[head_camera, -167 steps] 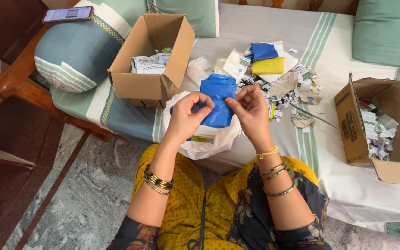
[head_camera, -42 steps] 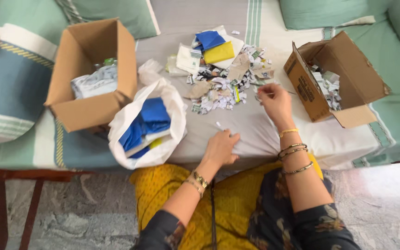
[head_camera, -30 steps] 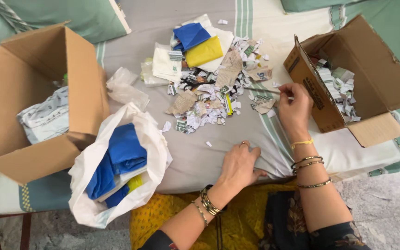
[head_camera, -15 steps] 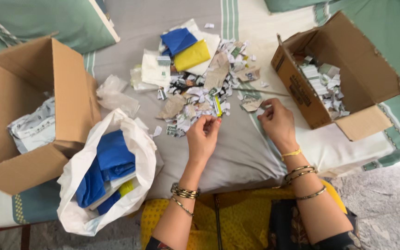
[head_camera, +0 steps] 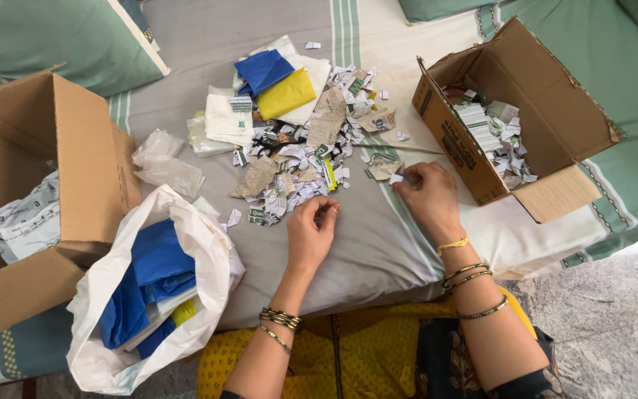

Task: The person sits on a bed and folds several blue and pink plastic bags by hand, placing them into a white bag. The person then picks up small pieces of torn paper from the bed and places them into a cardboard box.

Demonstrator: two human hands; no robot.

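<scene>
Two hands at a heap of torn paper scraps on a bed.

Counted: two cardboard boxes, left box [head_camera: 46, 199] and right box [head_camera: 515, 118]; one white bag [head_camera: 149, 295] of blue sheets. The left hand [head_camera: 310, 233] is laid palm-down below the paper scraps [head_camera: 297, 166], fingertips pinched together, seemingly on a tiny scrap. The right hand [head_camera: 426, 196] is curled, fingertips pinched on a small white scrap [head_camera: 396, 178] beside the right box.

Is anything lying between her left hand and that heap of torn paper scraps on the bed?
Nothing visible blocks it. The left hand rests on bare grey sheet, just short of the near edge of the paper scraps. The right hand is already at a stray scrap beside the heap.
</scene>
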